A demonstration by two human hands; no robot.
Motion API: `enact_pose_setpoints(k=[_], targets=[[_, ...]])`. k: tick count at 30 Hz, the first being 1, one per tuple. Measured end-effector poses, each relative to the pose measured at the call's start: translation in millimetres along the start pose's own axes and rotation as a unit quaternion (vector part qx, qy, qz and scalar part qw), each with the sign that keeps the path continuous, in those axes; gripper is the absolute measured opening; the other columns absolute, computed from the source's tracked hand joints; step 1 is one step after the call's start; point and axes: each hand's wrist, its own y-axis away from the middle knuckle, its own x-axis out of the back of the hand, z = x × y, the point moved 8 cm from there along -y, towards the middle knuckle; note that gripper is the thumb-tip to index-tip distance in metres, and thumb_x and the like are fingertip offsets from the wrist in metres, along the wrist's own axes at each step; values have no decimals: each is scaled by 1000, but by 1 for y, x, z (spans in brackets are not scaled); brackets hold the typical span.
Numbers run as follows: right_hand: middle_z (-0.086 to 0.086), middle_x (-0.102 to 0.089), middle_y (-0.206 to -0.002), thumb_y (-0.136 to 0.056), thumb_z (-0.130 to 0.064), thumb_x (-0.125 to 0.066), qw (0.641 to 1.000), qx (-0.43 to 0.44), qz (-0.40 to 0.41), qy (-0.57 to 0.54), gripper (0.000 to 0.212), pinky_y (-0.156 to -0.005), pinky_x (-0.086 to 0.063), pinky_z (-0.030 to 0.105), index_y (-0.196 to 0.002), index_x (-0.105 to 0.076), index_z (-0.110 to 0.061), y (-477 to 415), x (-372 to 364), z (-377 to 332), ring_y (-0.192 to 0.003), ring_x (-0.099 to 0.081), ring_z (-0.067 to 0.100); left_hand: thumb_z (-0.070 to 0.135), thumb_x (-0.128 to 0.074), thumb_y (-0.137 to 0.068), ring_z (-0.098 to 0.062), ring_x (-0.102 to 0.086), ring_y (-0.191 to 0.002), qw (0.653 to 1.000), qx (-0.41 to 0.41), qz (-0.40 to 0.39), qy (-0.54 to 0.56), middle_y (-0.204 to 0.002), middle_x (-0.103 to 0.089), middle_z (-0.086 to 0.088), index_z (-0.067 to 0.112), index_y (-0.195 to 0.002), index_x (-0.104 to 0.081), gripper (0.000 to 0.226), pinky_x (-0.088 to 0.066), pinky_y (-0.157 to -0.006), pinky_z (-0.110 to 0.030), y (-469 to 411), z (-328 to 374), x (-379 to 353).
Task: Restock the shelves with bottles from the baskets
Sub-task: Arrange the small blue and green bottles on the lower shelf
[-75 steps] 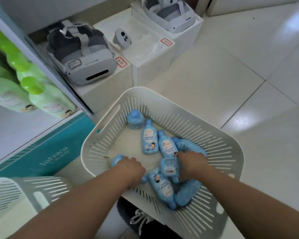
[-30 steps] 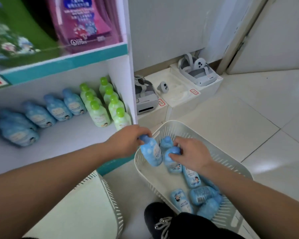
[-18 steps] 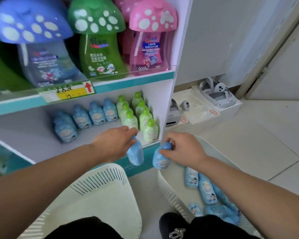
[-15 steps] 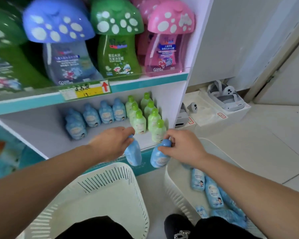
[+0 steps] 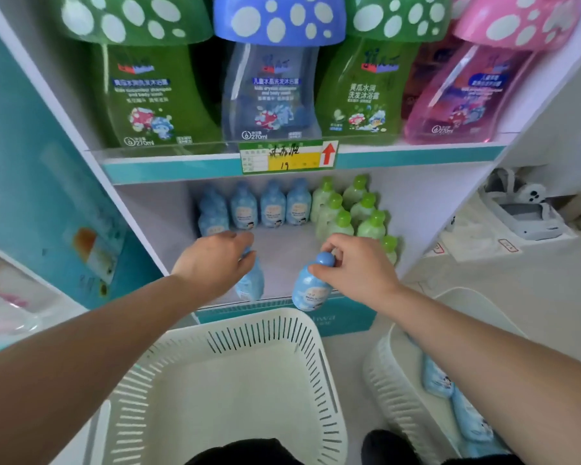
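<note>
Head view has us facing the white lower shelf board (image 5: 282,245) with a bottle in each hand. Our left hand (image 5: 215,263) is curled over the top of a small pale-blue plastic bottle (image 5: 251,285), which hangs at 12 o'clock from the white slotted plastic basket (image 5: 235,333). We cannot tell whether its base touches the board. Our right hand (image 5: 356,270) pinches the round blue cap of a second small blue labelled bottle (image 5: 311,286) between thumb and fingertips. That bottle dangles over the shelf's front lip, at 1 o'clock from the same basket.

At the back of the shelf, a row of matching blue bottles (image 5: 272,206) stands at 12 o'clock, with green-capped pale-green bottles (image 5: 349,213) at 1 o'clock. A second white slotted basket (image 5: 383,374) at 4 o'clock holds more blue bottles (image 5: 436,380).

We judge these bottles light, with stiff, smooth and rather slippery plastic walls. Held by the cap, each can swing, so gripping the body just below the shoulder should steady it for setting down upright. The narrow bases look easy to tip against neighbours.
</note>
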Motion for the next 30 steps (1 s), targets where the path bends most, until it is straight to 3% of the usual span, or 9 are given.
enact_pose_setpoints(k=[3,11,17,21,24,28,30], targets=[[-10,-51,-58,-71,-39,-74,1000,0,3,7,23,-58,-44,31,-79,-62,-21,-13,-8,-6,-64,-53,16,27,-45,-95,-35,-58,-87,1000,12,11,16,-101,-58,-12,14,-107,-58,22,-37,-64,-32,-8,-6,-2],[-9,-53,-67,-71,-39,-75,1000,-2,10,-3,28,-58,-37,25,-88,-65,-19,-46,-24,-5,-68,-52,14,16,-46,-94,-34,-53,-108,998,31,-19,52,-116,-54,-14,19,-122,-59,30,-44,-91,-37,-54,-30,-21],[-12,-49,-61,-71,-36,-75,1000,-9,12,-20,25,-60,-43,28,-86,-65,-19,-54,-36,3,-66,-52,15,14,-52,-91,-29,-55,-107,999,15,-33,-17,-119,-57,-11,18,-123,-56,32,-43,-85,-34,-88,-32,-22],[-11,-53,-65,-71,-36,-75,1000,-10,3,-23,24,-61,-45,30,-86,-65,-20,-55,-42,9,-67,-54,15,28,-44,-92,-22,-54,-85,995,53,-53,68,-107,-62,-9,16,-99,-62,22,-39,-70,-29,-105,-44,-27],[-8,-55,-65,-71,-36,-75,999,-14,5,-31,24,-62,-46,31,-86,-66,-19,-57,-46,13,-68,-56,17,34,-40,-93,-21,-52,-88,993,53,-85,58,-105,-60,-7,15,-104,-64,32,-35,-72,-29,-113,-50,-36],[-7,-57,-65,-71,-34,-75,999,-19,-2,-46,24,-63,-48,33,-88,-66,-19,-57,-50,16,-68,-58,18,19,-47,-94,-25,-53,-93,991,55,-118,30,-86,-46,2,14,-93,-59,13,-33,-66,-25,-120,-42,-37],[-7,-58,-66,-71,-34,-74,999,-18,-4,-50,24,-63,-49,32,-88,-66,-19,-58,-51,17,-68,-58,17,18,-49,-92,-26,-52,-91,991,38,-128,12,-92,-49,-3,20,-85,-53,9,-34,-70,-26,-123,-42,-43]])
